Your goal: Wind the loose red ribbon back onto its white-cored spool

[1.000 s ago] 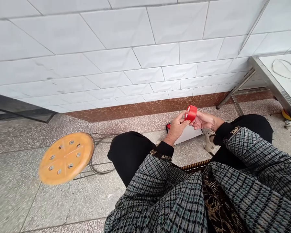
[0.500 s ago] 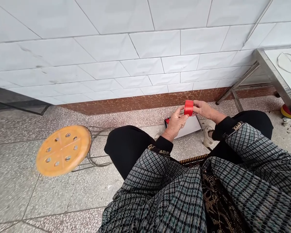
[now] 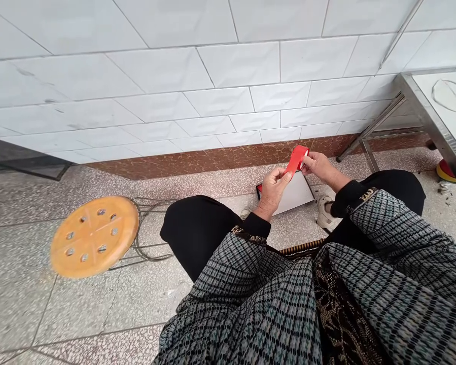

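Observation:
A roll of red ribbon (image 3: 300, 151) with a pale core is held up in front of my knees. My right hand (image 3: 319, 166) grips the roll at its right side, thumb and fingers closed around the edge. A short flat length of ribbon runs down-left from it to my left hand (image 3: 272, 190), which pinches that end between thumb and fingers. Below my hands a shallow dark-edged box or tray (image 3: 296, 193) with a white surface lies on the floor. Something red shows at its left end, partly hidden by my left hand.
A round orange stool (image 3: 94, 235) with holes in its seat stands to the left on metal legs. On the right is a metal-framed table (image 3: 427, 114) with a loop of wire on top. A white tiled wall (image 3: 228, 66) rises ahead.
A length of ribbon now stretches between my hands. My left hand has moved slightly down and left from the roll, which has tilted in my right hand.

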`<state>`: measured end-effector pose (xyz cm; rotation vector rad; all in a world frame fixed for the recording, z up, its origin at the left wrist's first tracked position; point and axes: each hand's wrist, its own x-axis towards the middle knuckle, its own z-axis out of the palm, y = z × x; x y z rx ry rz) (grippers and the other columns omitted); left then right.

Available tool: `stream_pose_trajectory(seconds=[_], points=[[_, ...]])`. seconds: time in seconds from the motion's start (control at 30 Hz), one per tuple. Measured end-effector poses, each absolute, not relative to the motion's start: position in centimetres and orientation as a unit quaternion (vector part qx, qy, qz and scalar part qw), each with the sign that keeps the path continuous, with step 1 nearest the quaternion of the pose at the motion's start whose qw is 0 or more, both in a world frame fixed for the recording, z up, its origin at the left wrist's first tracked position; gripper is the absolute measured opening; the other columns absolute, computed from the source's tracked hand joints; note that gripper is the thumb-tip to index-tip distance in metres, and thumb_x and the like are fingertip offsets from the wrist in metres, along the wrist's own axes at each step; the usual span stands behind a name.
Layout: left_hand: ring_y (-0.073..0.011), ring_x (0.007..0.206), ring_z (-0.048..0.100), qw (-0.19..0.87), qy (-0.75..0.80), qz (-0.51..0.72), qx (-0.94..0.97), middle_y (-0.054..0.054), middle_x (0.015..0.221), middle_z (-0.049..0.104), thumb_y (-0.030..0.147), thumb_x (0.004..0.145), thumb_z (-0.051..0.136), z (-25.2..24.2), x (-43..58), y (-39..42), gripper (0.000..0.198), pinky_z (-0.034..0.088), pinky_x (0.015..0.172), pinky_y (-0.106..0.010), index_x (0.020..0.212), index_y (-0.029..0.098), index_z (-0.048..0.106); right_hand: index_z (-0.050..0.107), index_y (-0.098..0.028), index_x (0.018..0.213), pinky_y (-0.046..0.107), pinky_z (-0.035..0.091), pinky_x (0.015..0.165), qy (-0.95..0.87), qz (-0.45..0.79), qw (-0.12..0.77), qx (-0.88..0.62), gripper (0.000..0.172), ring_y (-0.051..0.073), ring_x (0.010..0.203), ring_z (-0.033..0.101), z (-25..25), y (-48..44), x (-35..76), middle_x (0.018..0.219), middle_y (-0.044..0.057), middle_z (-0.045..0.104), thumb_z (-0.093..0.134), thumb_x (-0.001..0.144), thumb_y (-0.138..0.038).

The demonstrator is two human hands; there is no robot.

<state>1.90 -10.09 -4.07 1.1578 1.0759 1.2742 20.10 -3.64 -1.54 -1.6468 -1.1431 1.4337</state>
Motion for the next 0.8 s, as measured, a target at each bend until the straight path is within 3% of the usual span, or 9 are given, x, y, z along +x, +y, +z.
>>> stream_pose_trajectory(seconds=[0.27,0.5,0.8], points=[[-0.0079,0.055,0.037,0.583,0.439,0.51,0.456,0.007,0.065,0.049,0.052,0.084,0.085,-3.6,2.1,-10.2,0.036,0.031,0.052,-0.025,0.094,0.02,0.073,0.069,-0.017,0.072,0.023,0.057,0.062,-0.415,0.607,0.359,-0.575,0.028,0.012,0.056,0.058,-0.1,-4.5,19.6,0.064,0.002,0.067,0.06,0.098,-0.013],[-0.0051,0.042,0.022,0.622,0.423,0.537,0.382,0.012,0.045,0.029,0.073,0.079,0.085,-3.2,2.9,-10.8,0.057,0.017,0.046,-0.024,0.075,0.019,0.068,0.069,-0.016,0.07,0.025,0.058,0.06,-0.359,0.639,0.344,-0.587,0.031,0.012,0.054,0.055,0.1,-4.7,19.2,0.064,0.003,0.066,0.061,0.099,-0.012],[-0.0044,0.04,0.023,0.66,0.424,0.517,0.342,0.012,0.046,0.031,0.077,0.073,0.088,-3.5,3.9,-11.0,0.062,0.014,0.045,-0.024,0.072,0.02,0.064,0.072,-0.016,0.075,0.023,0.059,0.065,-0.256,0.721,0.326,-0.555,0.037,0.012,0.059,0.061,0.2,-5.7,18.6,0.068,0.006,0.071,0.058,0.108,-0.017]])
